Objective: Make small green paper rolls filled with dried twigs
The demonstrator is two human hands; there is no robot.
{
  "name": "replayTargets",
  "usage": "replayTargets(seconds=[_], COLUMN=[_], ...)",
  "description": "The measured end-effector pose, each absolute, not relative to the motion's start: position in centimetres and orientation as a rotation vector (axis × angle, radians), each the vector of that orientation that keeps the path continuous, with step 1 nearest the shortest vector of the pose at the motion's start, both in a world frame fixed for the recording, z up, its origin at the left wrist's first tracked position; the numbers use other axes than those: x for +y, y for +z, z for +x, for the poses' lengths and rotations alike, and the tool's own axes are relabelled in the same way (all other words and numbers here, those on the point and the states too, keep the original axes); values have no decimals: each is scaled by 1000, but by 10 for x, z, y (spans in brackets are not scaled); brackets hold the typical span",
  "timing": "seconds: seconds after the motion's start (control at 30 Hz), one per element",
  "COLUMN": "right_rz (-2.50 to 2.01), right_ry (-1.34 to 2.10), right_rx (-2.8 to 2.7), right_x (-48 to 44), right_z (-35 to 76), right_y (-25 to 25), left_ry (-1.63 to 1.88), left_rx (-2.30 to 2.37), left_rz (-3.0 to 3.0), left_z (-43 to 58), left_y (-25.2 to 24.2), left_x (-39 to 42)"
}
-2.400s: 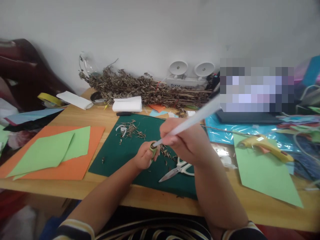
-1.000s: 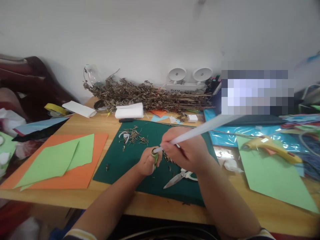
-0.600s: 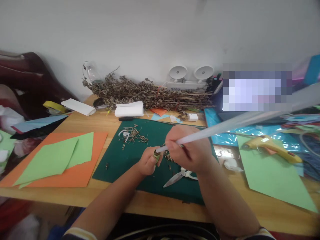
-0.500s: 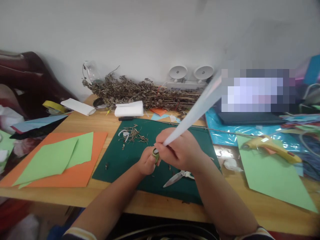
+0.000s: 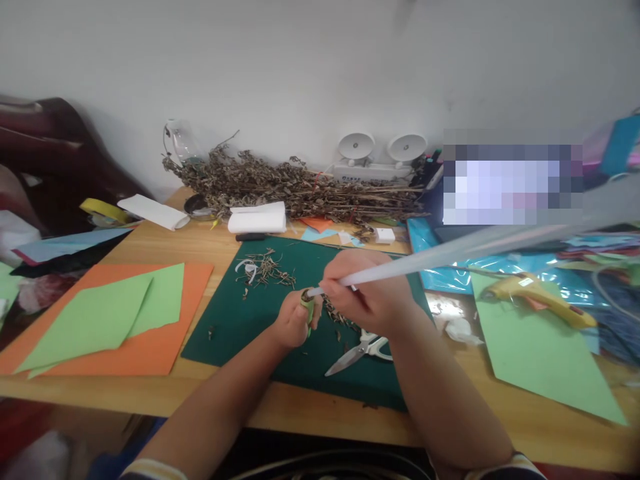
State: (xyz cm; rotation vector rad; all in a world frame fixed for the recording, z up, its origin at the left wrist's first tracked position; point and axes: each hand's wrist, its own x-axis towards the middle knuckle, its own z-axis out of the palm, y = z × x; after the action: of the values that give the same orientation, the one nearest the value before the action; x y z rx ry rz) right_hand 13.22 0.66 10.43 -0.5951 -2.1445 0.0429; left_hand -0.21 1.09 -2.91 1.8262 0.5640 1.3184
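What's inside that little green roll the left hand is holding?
At the mouth of the green roll, something dark shows beside the tip of the white stick. The roll's wall and the left hand hide anything deeper.

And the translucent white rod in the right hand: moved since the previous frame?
Yes, the far end of the translucent white rod swung right: it rose just beside the twin-head lamp, and now reaches the frame's right edge.

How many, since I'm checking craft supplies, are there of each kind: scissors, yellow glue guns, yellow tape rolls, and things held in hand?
Scissors: 1
Yellow glue gun: 1
Yellow tape roll: 1
Green tube, left hand: 1
White stick, right hand: 1
Total: 5
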Motion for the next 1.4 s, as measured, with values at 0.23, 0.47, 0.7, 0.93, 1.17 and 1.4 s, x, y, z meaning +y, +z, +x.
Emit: replayTargets(seconds=[0.23, 0.47, 0.7, 0.93, 1.17, 1.4], right_rz=[-633, -551, -556, -539, -484, -562], right_ry=[79, 186, 111, 177, 300, 180], right_rx=[-2195, -2085, -2138, -2126, -2051, -2236], right_x=[10, 3, 6, 6, 8, 8], right_z=[131, 137, 136, 135, 140, 138], right_y=[101, 107, 105, 105, 105, 106], left_ry=[1360, 1324, 1318, 1310, 1305, 1311], left_rx=[595, 544, 525, 524, 518, 523], left_rz=[1813, 1893, 1933, 1938, 1919, 1937], left_z=[-2, -2, -3, -3, -2, -3], left_y=[-23, -15, -14, -14, -17, -19], left_x=[9, 7, 7, 7, 7, 8])
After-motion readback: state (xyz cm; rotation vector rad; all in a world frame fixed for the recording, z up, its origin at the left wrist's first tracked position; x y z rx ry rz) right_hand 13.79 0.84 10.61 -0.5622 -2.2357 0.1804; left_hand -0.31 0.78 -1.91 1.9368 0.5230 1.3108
